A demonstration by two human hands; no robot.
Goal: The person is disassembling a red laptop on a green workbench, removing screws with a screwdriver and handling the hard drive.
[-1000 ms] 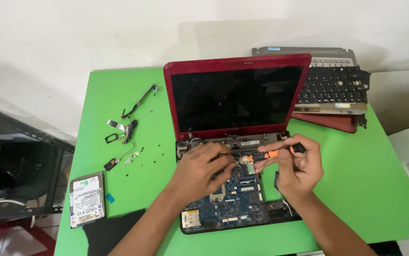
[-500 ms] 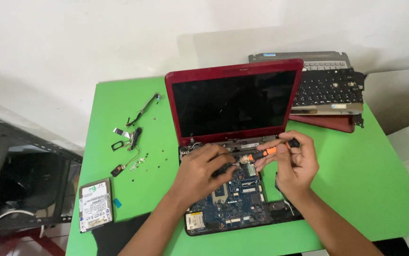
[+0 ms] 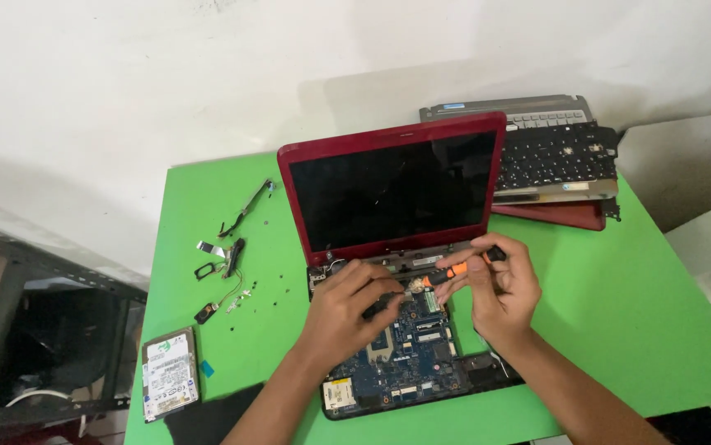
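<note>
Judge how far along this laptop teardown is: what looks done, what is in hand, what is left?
Done: the keyboard lies aside, small parts and a hard drive are out, the motherboard exposed. In hand: the right hand holds an orange screwdriver near the hinge, the left hand steadying. Left: board and red screen remain attached.

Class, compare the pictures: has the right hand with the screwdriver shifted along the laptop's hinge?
No. The right hand stays at the hinge's right end below the red screen, gripping the orange screwdriver.

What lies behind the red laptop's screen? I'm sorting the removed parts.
Behind the red laptop screen a black keyboard rests on a grey cover and a dark red panel. The screen hides their left ends.
</note>
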